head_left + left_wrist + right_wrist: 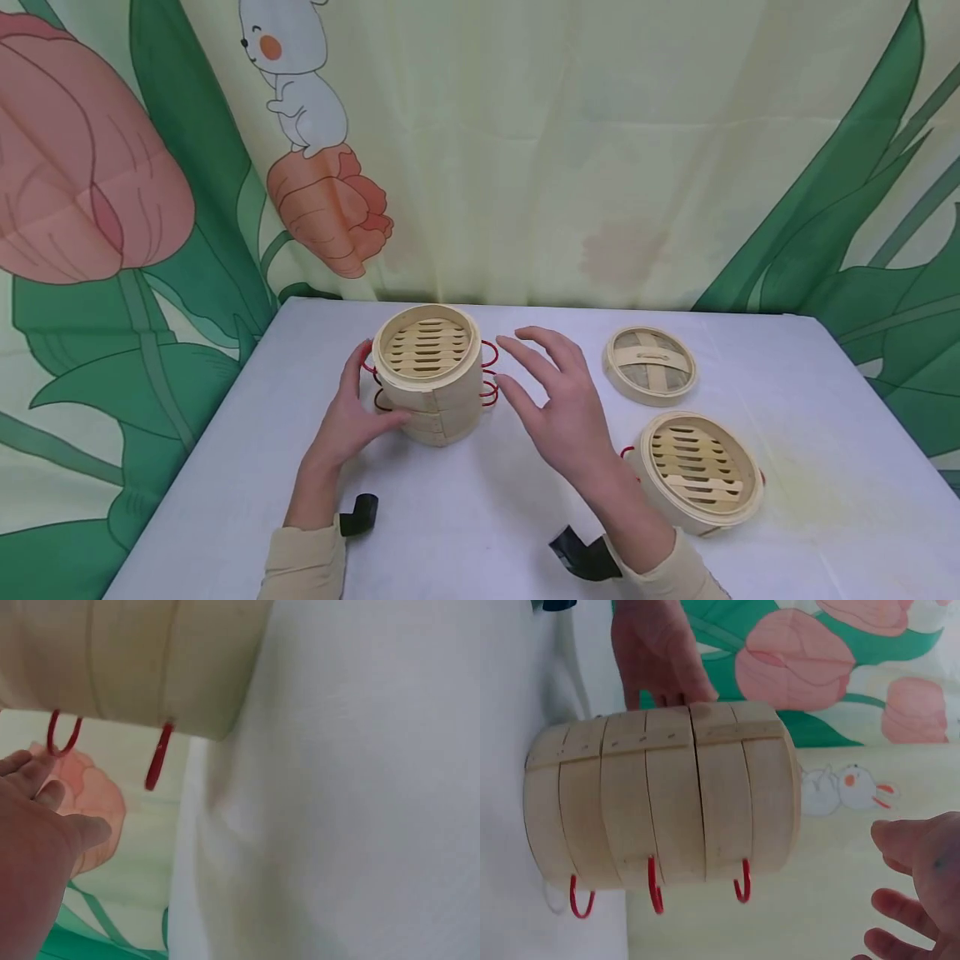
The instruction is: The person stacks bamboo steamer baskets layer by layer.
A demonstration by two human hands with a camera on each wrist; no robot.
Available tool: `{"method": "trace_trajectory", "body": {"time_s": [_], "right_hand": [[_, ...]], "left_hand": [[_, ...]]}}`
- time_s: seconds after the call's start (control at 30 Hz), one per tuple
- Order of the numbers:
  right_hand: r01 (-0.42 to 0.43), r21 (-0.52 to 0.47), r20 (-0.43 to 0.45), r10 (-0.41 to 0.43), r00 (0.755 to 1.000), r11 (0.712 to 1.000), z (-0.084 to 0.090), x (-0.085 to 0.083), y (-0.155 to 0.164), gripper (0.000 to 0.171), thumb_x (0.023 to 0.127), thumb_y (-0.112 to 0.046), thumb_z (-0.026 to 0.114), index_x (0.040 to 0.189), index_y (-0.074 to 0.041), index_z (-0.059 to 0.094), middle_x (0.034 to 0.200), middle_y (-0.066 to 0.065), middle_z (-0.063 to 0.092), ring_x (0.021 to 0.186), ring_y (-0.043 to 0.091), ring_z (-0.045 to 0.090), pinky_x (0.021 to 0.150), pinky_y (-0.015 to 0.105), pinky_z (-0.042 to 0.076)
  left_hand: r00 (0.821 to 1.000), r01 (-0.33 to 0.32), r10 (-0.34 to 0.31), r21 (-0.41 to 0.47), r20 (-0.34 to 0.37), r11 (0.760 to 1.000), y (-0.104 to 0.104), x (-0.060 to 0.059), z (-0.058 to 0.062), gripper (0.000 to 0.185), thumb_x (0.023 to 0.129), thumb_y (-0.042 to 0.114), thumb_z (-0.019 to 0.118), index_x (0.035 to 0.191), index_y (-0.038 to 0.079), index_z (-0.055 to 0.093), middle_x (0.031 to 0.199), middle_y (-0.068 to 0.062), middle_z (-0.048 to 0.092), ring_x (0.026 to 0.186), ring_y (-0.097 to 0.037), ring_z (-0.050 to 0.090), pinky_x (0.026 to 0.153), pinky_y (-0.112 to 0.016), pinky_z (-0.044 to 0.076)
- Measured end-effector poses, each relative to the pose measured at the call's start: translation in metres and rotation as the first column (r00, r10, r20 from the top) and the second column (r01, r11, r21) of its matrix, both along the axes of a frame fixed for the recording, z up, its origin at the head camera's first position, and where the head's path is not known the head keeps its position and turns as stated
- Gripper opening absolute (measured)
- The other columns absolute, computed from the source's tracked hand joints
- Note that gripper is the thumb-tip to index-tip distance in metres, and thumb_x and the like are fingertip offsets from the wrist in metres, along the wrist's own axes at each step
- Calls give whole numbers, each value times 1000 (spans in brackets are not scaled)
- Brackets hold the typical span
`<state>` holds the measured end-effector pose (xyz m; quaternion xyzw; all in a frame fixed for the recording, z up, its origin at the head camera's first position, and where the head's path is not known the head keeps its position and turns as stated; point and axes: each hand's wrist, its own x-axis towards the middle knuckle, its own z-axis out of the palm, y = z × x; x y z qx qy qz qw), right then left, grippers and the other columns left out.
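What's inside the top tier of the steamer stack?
The stack shows only its bare slatted bamboo floor, no food. The tiers beneath are covered, so their contents cannot be seen.

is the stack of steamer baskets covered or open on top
Open on top. The steamer stack shows bare slats inside its upper tier, and the lid lies apart on the table.

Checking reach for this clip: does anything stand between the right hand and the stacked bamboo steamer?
Nothing visible does. The right hand hovers open beside the steamer stack, only bare table between them. The loose tier and the lid lie off to the right. The left hand touches the stack's other side.
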<state>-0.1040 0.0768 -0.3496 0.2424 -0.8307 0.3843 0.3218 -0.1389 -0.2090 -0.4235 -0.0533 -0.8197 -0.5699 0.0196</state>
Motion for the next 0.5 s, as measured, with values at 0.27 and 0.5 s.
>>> {"method": "trace_trajectory", "body": {"time_s": [0.27,0.5], "right_hand": [[7,-35,5,-7,1000,999,2,7,18,43,83,-2,81,124,-11,73,128,11,61,123,33,51,97,48,42],[31,-30,20,-30,999,999,3,15,35,45,81,0,82,124,-10,72,128,9,61,123,29,51,98,37,42]], "left_hand": [[994,19,-18,10,-109,1000,-5,1,12,118,73,15,92,161,17,15,165,1,19,152,-18,5,116,-63,8],[987,20,-21,-8,-160,1000,-1,3,25,118,71,15,92,162,20,16,165,2,18,152,-16,6,116,-64,8]]}}
